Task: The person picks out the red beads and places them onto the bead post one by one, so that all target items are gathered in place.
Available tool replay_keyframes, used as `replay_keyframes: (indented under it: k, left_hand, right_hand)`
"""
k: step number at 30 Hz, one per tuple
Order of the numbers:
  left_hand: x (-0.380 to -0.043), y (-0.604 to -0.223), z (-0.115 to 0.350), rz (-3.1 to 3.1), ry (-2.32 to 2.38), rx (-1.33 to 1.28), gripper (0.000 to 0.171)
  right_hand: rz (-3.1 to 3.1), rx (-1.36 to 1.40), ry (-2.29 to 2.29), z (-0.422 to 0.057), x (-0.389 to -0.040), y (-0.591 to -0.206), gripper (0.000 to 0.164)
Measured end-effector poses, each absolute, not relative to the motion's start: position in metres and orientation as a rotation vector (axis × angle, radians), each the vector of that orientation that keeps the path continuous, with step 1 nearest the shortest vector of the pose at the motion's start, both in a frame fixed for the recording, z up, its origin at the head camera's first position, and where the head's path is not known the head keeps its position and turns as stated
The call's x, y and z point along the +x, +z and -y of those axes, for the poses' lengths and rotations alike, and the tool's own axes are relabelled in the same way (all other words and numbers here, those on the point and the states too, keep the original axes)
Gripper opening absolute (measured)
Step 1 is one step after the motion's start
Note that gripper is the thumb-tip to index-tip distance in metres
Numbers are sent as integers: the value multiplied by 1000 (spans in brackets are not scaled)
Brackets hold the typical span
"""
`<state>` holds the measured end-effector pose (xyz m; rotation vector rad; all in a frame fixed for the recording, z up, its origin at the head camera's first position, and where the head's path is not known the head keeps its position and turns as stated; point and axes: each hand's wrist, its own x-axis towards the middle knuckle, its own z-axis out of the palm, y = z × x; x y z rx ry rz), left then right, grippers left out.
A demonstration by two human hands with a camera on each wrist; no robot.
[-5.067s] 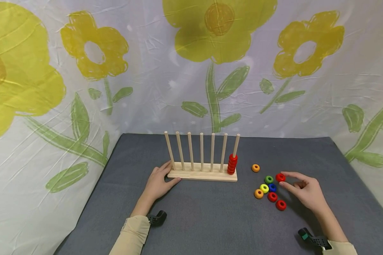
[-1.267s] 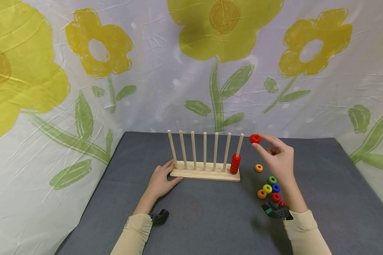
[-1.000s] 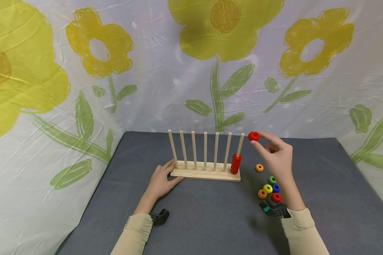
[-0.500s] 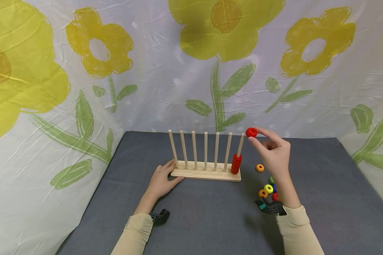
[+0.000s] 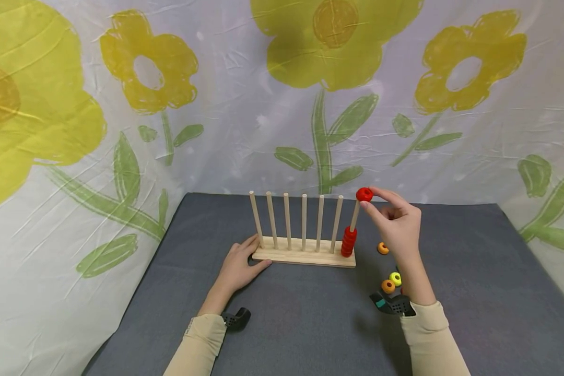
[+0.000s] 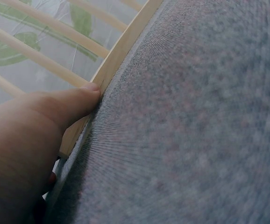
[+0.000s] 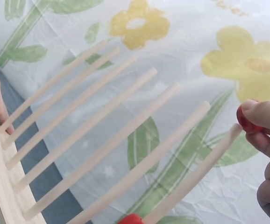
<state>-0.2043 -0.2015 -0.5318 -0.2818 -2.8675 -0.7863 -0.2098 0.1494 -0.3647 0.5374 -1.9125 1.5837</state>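
Observation:
A wooden peg rack (image 5: 305, 257) with several upright pegs stands on the table. My left hand (image 5: 237, 265) holds its left end, the thumb (image 6: 86, 99) along the front edge of the base and the fingers at the far side. My right hand (image 5: 397, 223) pinches a red bead (image 5: 364, 195) between thumb and forefinger. That bead is right at the top of the rightmost peg (image 7: 200, 179), overlapping the tip in the head view. Lower on the same peg sits a stack of red beads (image 5: 349, 242).
Right of the rack lie loose beads: an orange bead (image 5: 383, 248), a yellow bead (image 5: 395, 279) and another orange bead (image 5: 387, 286). The right forearm hides most of the others. A flower-printed cloth (image 5: 225, 104) hangs behind the dark grey table (image 5: 301, 324).
My right hand picked up the red bead from the loose group, raised it, and moved left to the top of the rightmost peg. My left hand stayed on the rack's end.

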Motion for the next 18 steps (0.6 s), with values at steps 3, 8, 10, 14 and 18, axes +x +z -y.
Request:
replay_keyframes:
  k: [3,8,10,14,18]
  left_hand:
    - [-205,-532,202,2867,-789,-285,83]
    - [-205,-531,202,2867,-788,-286,83]
    - [-206,-532,202,2868,-786,-285,83]
    - [-206,-533,202,2870,-779,-284,83]
    - [-206,-534,202,2871,-777,-284,83]
  right_hand:
    - [1934,528,1568,-149,-209,-365,29]
    - [1951,510,1553,-148,-210,-365,30]
    - [1953,511,1547,-148,-211,-365,30]
    - [1957,520,1537,-146,-212,-366,30]
    - [1967,523,1533,-145,-213,-367,30]
